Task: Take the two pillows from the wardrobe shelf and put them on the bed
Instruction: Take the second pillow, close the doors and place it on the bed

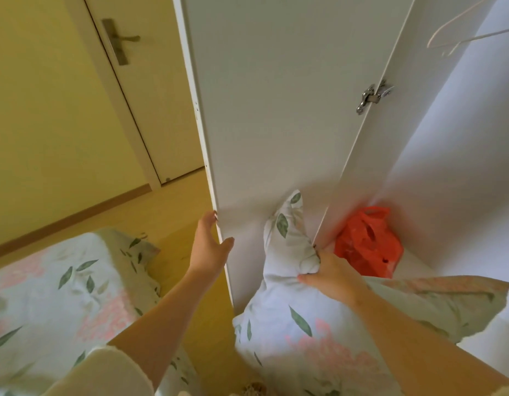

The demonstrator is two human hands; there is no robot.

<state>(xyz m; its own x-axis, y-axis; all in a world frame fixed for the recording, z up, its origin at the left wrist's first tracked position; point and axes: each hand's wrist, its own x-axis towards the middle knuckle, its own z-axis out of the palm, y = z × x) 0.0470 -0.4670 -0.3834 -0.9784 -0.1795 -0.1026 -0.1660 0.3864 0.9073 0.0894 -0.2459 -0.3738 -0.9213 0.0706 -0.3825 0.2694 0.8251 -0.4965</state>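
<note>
A white pillow [290, 318] printed with green leaves and pink flowers fills the lower middle, one corner sticking up against the wardrobe door [276, 110]. My right hand [330, 277] is shut on a bunched fold of this pillow. A second patterned pillow edge [453, 298] shows behind my right forearm; I cannot tell if it is a separate pillow. My left hand [209, 250] holds the door's outer edge, fingers behind it and thumb in front. The bed [53, 290], in matching floral cover, lies at lower left.
A red plastic bag [367, 244] sits on the wardrobe floor in the corner. A white hanger [470, 32] hangs at the top right. A metal hinge [372, 97] joins the door to the wardrobe. A closed room door [127, 81] stands at the far left, wooden floor between.
</note>
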